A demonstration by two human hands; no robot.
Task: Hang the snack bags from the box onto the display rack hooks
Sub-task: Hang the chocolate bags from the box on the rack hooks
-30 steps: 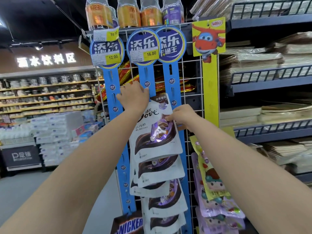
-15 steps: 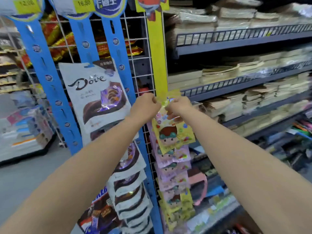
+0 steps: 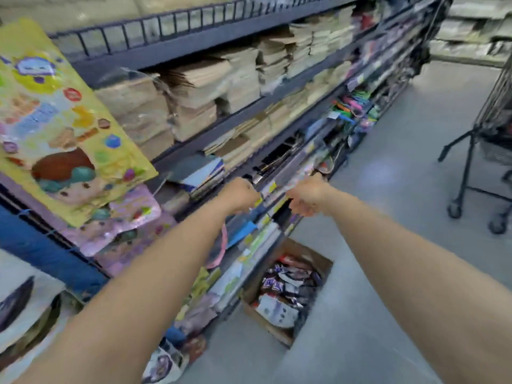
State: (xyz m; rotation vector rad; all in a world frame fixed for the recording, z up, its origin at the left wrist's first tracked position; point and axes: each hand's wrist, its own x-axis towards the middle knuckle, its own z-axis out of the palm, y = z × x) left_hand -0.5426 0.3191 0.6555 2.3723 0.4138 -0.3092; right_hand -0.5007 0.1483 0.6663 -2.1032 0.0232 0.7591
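A person stands in a shop aisle with both bare arms stretched out ahead. An open cardboard box (image 3: 302,249) sits on the grey floor (image 3: 388,134), and everything here is placed from it.

Inside the box lies a jumble of snack bags (image 3: 285,289) in dark and white wrappers, none of them in either hand.

Above the box and a little to its left, the left hand (image 3: 241,195) hangs in the air in front of a shelf edge. Only its back shows and the fingers are turned under and blurred, so I cannot tell whether it is closed or holds anything.

Straight above the box, the right hand (image 3: 307,199) is apart from the left, palm down, its fingers drooping in a loose curl with nothing in them.

Far up and to the left of the box, a yellow snack bag (image 3: 55,120) with a cartoon child hangs tilted. Purple bags (image 3: 124,217) overlap just beneath it, beside a blue strip (image 3: 41,253).

The long shelves (image 3: 194,42) behind the box carry stacks of brown paper goods. Well to the right of the box stands a wire shopping cart (image 3: 496,87).
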